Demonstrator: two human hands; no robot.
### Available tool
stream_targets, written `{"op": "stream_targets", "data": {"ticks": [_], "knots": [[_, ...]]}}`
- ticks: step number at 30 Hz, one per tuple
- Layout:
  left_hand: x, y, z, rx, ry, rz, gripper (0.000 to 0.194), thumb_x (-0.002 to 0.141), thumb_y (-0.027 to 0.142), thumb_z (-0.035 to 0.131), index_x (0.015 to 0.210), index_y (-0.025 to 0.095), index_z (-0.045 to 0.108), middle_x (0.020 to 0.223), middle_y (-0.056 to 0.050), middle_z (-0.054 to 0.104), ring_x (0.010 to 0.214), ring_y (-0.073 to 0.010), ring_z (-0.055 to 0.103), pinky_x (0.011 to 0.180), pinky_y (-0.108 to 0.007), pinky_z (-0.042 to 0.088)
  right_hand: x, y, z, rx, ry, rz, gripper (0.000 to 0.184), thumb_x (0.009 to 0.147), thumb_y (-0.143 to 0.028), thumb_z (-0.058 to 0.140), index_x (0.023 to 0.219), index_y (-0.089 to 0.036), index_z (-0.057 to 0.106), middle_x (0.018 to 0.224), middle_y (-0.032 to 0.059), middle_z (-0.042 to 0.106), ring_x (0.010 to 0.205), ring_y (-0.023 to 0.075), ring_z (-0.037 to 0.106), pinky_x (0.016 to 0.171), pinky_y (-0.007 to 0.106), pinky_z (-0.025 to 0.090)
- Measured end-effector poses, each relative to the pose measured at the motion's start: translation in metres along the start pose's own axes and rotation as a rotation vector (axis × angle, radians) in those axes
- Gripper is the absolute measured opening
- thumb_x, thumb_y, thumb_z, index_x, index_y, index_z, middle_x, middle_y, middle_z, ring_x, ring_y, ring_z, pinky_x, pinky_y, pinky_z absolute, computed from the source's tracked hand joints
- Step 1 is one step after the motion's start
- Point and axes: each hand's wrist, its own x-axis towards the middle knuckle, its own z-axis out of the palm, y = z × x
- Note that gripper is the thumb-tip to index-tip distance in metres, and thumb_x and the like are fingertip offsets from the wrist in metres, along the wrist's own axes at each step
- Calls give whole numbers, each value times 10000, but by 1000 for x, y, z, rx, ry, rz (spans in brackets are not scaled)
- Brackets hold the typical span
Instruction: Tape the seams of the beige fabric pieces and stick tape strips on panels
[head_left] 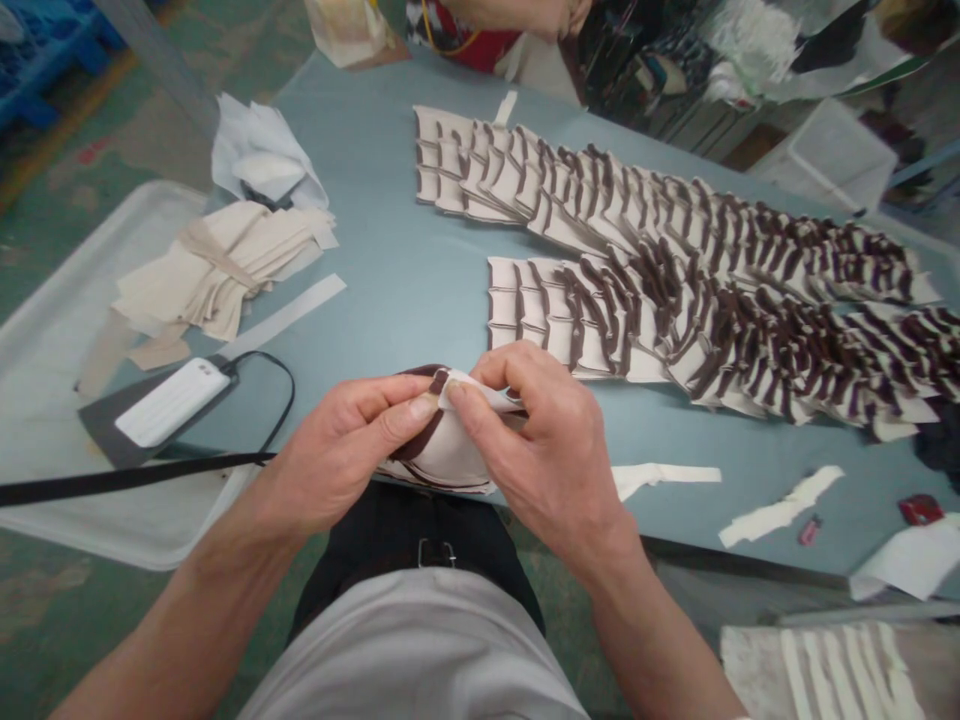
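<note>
Close to my waist, at the table's front edge, my left hand [349, 430] pinches the brown edge of a cream and dark-brown sheet piece [450, 450]. My right hand [544, 430] grips the same piece from the other side, thumb on a folded cream flap. The thumbs nearly meet there. Both hands partly cover the piece, and whether it is fabric or leather I cannot tell. Beyond my hands lie two long rows of overlapping cream pieces with brown edges, a nearer row [637, 320] and a farther row [570, 190].
On the left are a tied bundle of cream strips [225, 260], a white power bank [172, 402] with a black cable, and a white tray [45, 300]. Pale strips [780, 505] lie to the right. Across the table [375, 180], another person's arm [517, 15] shows.
</note>
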Motion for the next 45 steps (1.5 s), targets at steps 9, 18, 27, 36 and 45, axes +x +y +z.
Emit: {"op": "stream_targets", "data": {"ticks": [9, 18, 27, 36, 45], "knots": [[-4, -5, -4, 37, 20, 43, 357, 966, 477, 727, 888, 133, 784, 787, -33, 642, 696, -156, 512, 625, -251, 446, -6, -3, 8, -114, 47, -32, 257, 1024, -232, 617, 782, -245, 531, 818, 23, 683, 775, 181, 594, 738, 333, 420], [-5, -7, -2, -3, 142, 79, 227, 912, 339, 740, 805, 145, 789, 747, -27, 645, 700, -165, 518, 639, -270, 454, -14, -7, 21, -143, 104, -66, 272, 1050, -243, 591, 785, -247, 528, 815, 45, 683, 809, 198, 610, 793, 340, 449], [-8, -12, -6, 110, 110, 90, 209, 905, 338, 771, 1002, 165, 837, 905, -42, 785, 833, -194, 656, 765, -256, 529, -19, -8, 28, -170, 145, -82, 279, 1046, -232, 611, 780, -245, 527, 809, 44, 690, 800, 194, 608, 785, 337, 455], [-5, -3, 5, 348, 204, 133, 256, 882, 351, 710, 958, 143, 839, 769, -23, 750, 677, -163, 612, 630, -238, 494, -24, -6, 32, -131, 211, -94, 267, 1025, -192, 660, 782, -231, 557, 827, 43, 719, 804, 196, 647, 779, 342, 483], [-9, -8, 17, 425, 319, 195, 248, 885, 317, 660, 924, 147, 836, 699, -1, 715, 616, -144, 588, 585, -235, 480, -21, -5, 26, -186, 139, -66, 273, 1041, -225, 609, 775, -237, 548, 789, 31, 695, 767, 197, 611, 771, 346, 460]]}}
